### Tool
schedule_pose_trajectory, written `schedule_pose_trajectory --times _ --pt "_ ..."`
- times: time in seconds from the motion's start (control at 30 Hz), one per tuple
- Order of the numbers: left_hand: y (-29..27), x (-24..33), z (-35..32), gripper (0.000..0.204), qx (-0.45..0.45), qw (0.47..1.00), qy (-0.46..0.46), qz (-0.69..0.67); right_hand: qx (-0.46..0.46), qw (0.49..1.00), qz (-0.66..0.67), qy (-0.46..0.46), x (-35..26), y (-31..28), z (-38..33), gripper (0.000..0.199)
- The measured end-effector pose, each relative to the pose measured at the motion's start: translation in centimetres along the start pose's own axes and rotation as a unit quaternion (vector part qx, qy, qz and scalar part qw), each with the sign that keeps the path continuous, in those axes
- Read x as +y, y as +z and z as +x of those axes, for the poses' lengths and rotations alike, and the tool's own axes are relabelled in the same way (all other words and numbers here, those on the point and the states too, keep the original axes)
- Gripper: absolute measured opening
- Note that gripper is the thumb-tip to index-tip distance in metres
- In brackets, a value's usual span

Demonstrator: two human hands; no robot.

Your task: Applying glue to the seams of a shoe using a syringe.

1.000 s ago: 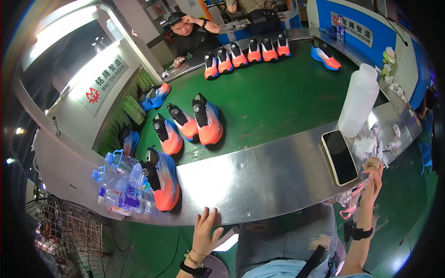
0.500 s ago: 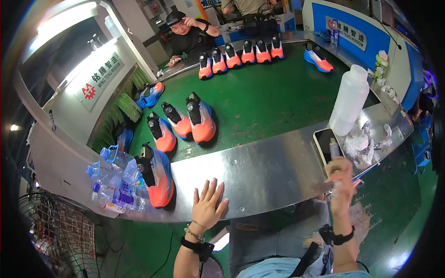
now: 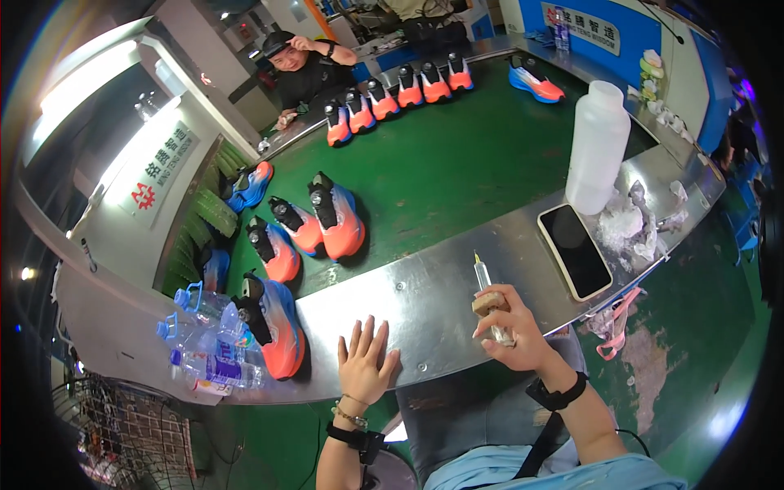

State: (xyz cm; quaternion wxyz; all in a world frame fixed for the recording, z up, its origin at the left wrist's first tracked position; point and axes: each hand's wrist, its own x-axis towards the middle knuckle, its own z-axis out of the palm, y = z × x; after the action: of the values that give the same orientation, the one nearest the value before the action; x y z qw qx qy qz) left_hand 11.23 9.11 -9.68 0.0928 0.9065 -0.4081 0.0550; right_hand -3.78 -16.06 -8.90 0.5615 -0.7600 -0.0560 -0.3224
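Note:
My left hand (image 3: pixel 365 361) lies flat on the metal table edge (image 3: pixel 433 306), fingers spread and holding nothing. In my right hand (image 3: pixel 523 336) is a clear syringe (image 3: pixel 481 272) with a thin yellowish tip that points away from me. A tan block-like piece (image 3: pixel 489 303) sits around the syringe near my fingers; its kind is unclear. An orange, white and blue running shoe (image 3: pixel 282 335) with a black piece in its opening stands on the metal to the left of my left hand. Beyond it, on the green surface, are three similar shoes (image 3: pixel 340 229).
Plastic bottles (image 3: pixel 220 347) crowd the left end. To the right are a phone (image 3: pixel 574 251), a tall white bottle (image 3: pixel 598 147) and crumpled white material (image 3: pixel 625 220). Several shoes (image 3: pixel 408 88) line the far side of the green belt (image 3: pixel 441 171), near a seated person (image 3: pixel 314 77).
My right hand has moved left with the syringe, away from the phone, which now shows fully. My left hand stays flat on the metal. The view has shifted slightly.

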Motion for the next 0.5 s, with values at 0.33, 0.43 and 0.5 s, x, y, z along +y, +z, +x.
schedule_pose_trajectory --times 0.33,0.43,0.5 --pt "-0.13 0.81 0.28 0.051 0.020 0.999 0.007 -0.028 0.026 0.999 0.005 0.036 0.28 -0.92 -0.59 0.011" --pt "0.17 0.53 0.00 0.050 0.036 0.999 0.005 -0.041 0.018 1.000 -0.009 0.022 -0.33 -0.54 -0.53 0.012" --pt "0.30 0.40 -0.04 0.047 0.064 0.997 0.007 -0.052 0.019 0.999 -0.017 0.019 -0.54 -0.14 -0.66 0.012"
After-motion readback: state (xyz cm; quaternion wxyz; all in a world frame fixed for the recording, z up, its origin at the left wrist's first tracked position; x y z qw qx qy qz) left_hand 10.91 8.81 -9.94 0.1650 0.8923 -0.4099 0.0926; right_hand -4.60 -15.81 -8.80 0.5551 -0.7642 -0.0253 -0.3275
